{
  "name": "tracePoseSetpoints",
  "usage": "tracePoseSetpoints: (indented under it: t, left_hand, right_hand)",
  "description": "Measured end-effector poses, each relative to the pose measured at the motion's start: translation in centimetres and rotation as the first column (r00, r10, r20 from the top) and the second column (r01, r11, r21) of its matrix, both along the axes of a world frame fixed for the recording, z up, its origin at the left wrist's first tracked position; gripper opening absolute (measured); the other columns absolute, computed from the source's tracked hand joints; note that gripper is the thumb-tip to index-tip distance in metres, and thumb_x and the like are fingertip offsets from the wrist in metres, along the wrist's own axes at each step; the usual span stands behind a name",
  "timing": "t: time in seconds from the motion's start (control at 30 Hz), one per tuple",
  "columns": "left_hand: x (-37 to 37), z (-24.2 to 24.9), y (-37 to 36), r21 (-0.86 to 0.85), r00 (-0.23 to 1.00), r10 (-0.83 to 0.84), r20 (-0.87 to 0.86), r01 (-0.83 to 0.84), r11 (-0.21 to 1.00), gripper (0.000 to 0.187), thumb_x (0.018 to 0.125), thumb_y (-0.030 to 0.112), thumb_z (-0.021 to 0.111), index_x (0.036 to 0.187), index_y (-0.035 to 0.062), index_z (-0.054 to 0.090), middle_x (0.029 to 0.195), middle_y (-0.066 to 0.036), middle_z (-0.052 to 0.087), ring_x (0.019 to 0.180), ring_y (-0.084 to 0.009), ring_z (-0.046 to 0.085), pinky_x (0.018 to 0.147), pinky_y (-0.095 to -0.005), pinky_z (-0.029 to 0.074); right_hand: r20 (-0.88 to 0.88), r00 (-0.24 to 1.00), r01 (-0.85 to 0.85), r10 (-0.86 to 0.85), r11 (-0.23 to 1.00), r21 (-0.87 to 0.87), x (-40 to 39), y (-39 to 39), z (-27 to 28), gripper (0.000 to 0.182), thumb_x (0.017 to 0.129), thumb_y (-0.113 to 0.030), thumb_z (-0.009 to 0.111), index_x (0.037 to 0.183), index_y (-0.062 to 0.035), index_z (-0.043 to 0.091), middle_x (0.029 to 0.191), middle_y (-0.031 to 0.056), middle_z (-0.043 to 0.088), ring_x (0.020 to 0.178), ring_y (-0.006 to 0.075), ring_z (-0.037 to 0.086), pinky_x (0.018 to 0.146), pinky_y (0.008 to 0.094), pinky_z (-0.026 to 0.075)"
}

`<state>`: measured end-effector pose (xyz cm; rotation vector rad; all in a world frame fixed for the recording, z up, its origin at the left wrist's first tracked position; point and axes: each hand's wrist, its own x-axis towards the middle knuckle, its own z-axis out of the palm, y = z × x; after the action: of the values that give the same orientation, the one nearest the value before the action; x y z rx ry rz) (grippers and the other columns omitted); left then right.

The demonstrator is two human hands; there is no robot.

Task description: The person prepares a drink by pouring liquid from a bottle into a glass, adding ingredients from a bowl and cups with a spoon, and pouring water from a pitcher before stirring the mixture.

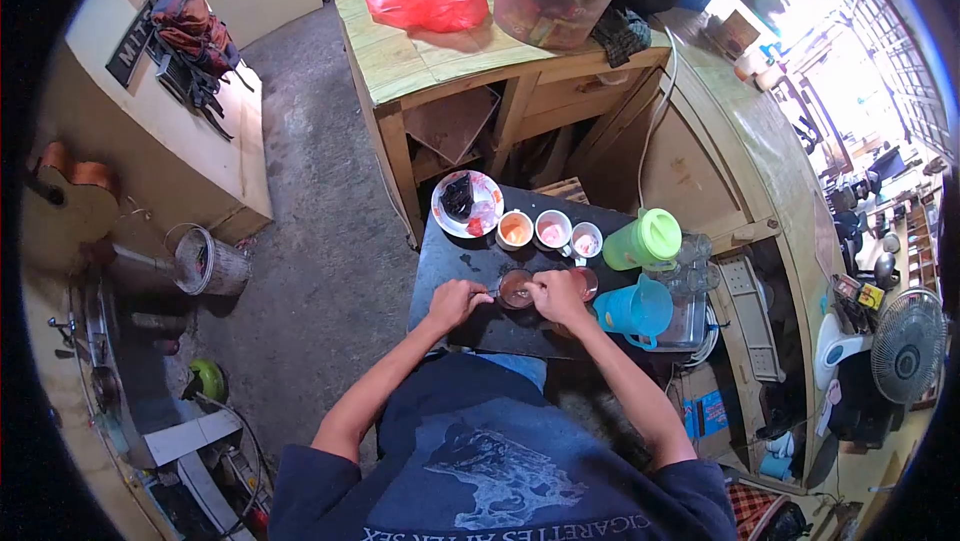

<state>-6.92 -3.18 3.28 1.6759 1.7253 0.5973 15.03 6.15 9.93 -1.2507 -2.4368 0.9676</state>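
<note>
**Both hands working at a glass of dark drink on the black tabletop**

Left hand (457, 301) is closing its grip on something thin, likely a spoon handle, reaching toward the glass (515, 288); too small to confirm. Right hand (560, 296) is resting beside the glass, grip curled; cannot tell what it is holding. The glass is sitting near the front edge of the black tabletop (450, 266), a second glass (585, 281) partly hidden behind the right hand. Three cups (551, 230) are standing in a row behind, a plate (466, 205) to their left, a blue pitcher (637, 310) and green pitcher (645, 240) to the right.

Risk: glasses crowding close together, so a sideways knock from either wrist could be tipping one and spilling over the edge.
</note>
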Motion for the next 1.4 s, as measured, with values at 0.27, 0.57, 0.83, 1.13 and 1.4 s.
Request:
tracePoseSetpoints:
  t: [0.27,0.57,0.83,1.13,1.4]
  left_hand:
    - [0.3,-0.7,-0.1,0.072,1.0,-0.014,0.01,0.013,0.997,0.031,0.089,0.04,0.064,0.098,0.0118,0.075,0.087,-0.017,0.07,0.082,-0.0393,0.067,0.07,-0.0471,0.052]
    - [0.7,-1.0,-0.5,0.079,0.999,0.03,0.015,-0.031,0.996,0.033,0.089,0.04,0.063,0.099,0.0105,0.074,0.089,-0.016,0.07,0.082,-0.0384,0.067,0.07,-0.0464,0.052]
    - [1.3,-0.6,-0.9,0.063,0.996,0.069,0.048,-0.072,0.995,0.027,0.091,0.034,0.063,0.1,0.0107,0.074,0.091,-0.017,0.07,0.084,-0.0389,0.067,0.071,-0.0463,0.052]
    - [2.2,-1.0,-1.3,0.068,0.992,0.125,-0.018,-0.123,0.99,0.024,0.092,0.033,0.062,0.1,0.0126,0.073,0.091,-0.018,0.069,0.085,-0.0389,0.066,0.07,-0.047,0.052]
    - [2.9,-1.5,-1.6,0.036,0.979,0.205,0.017,-0.205,0.978,0.026,0.092,0.035,0.06,0.102,0.0139,0.073,0.091,-0.018,0.069,0.085,-0.0388,0.067,0.071,-0.0472,0.052]
  right_hand:
    - [0.045,0.976,0.193,-0.211,0.946,0.262,0.8,-0.3,-1.6,0.026,0.085,-0.019,0.064,0.068,0.0019,0.064,0.063,0.0245,0.061,0.06,0.041,0.063,0.058,0.049,0.048]
    - [-0.104,0.994,0.043,-0.017,0.969,0.245,-0.9,-2.4,-2.2,0.023,0.086,-0.017,0.063,0.072,0.0004,0.06,0.067,0.0231,0.062,0.063,0.0416,0.062,0.058,0.0508,0.048]
    - [0.184,0.968,-0.207,0.17,0.957,0.202,1.2,-0.7,-0.4,0.017,0.083,-0.018,0.064,0.077,-0.0018,0.065,0.07,0.021,0.064,0.067,0.0401,0.064,0.063,0.0508,0.051]
    - [0.201,0.979,-0.092,0.034,0.953,0.289,-0.4,-0.7,-0.9,0.019,0.078,-0.018,0.06,0.069,-0.0026,0.066,0.066,0.0219,0.064,0.062,0.0391,0.066,0.06,0.0504,0.053]
    - [0.138,0.989,-0.061,0.045,0.992,0.11,-2.2,-1.8,0.4,0.02,0.08,-0.021,0.061,0.074,-0.0041,0.07,0.072,0.0229,0.066,0.07,0.0403,0.067,0.068,0.0518,0.054]
